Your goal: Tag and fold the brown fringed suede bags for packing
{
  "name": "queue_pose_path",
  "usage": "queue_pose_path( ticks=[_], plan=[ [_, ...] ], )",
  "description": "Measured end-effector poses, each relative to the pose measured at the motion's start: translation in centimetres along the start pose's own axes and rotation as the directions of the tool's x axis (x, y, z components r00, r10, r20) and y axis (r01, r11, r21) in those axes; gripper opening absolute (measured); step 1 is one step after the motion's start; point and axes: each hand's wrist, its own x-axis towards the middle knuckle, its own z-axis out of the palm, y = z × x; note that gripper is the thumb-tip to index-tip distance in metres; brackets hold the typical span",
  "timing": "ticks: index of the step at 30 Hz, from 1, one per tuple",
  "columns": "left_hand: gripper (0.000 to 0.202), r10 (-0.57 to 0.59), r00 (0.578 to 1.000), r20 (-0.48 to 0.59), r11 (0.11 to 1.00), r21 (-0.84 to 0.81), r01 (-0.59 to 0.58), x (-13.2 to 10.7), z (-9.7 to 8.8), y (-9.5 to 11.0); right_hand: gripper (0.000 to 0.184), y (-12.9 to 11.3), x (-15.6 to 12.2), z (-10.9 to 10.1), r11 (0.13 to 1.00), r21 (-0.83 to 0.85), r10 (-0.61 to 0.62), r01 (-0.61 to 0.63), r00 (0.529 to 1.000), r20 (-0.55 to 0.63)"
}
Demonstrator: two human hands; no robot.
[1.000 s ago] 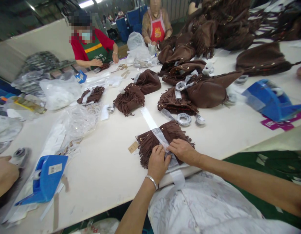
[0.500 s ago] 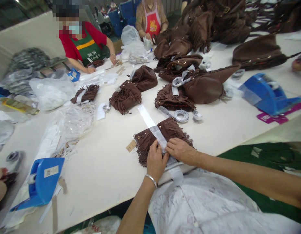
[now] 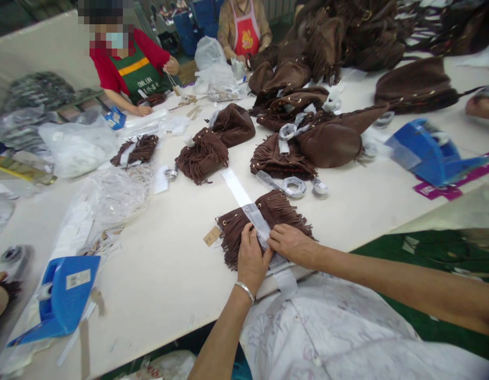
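Note:
A dark brown fringed bag (image 3: 294, 216) lies flat at the table's near edge in front of me. Across its middle runs a whitish strip (image 3: 235, 189), its far end flat on the table, with a translucent grey part over the bag. My left hand (image 3: 252, 259), a silver bangle at its wrist, has its fingers on the bag and its thumb closed in at the strip. From the other side my right hand (image 3: 292, 245) pinches the same strip with bent fingers. The fingertips nearly meet. A tan paper tag (image 3: 211, 236) sticks out at the bag's left.
Blue tape dispensers (image 3: 72, 290) stand at left and right. More brown bags (image 3: 202, 155) and grey-wrapped rolls (image 3: 294, 187) lie beyond my bag. Clear plastic bags (image 3: 121, 192) spread along the left. Two co-workers in aprons (image 3: 139, 79) work across the table.
My hands stay on the strip, with hardly any shift. The co-worker in the green apron has raised a hand with thin cords hanging from it. The whole view has drifted slightly.

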Motion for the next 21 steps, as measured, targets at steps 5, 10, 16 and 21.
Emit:
queue_pose_path(
  ticks=[5,10,16,21],
  plan=[
    [0.055,0.035,0.996,-0.088,0.999,0.032,-0.032,-0.2,0.1,0.2,0.012,-0.3,0.0,0.0,1.0,-0.004,0.017,-0.017,1.0,0.017],
    [0.023,0.121,0.993,0.0,0.979,0.167,-0.119,-0.3,0.0,0.3,0.013,-0.7,0.0,0.0,0.999,-0.035,-0.001,0.001,1.0,0.006],
    [0.013,0.141,0.99,0.008,0.965,0.223,-0.139,-0.1,-0.2,0.2,0.014,-0.9,0.1,0.3,0.999,-0.03,-0.016,0.015,1.0,-0.018],
    [0.01,0.218,0.976,-0.009,0.945,0.25,-0.209,-0.5,-0.1,0.2,0.013,-1.2,-0.3,0.3,0.997,-0.041,0.056,-0.059,0.996,-0.074]
  ],
)
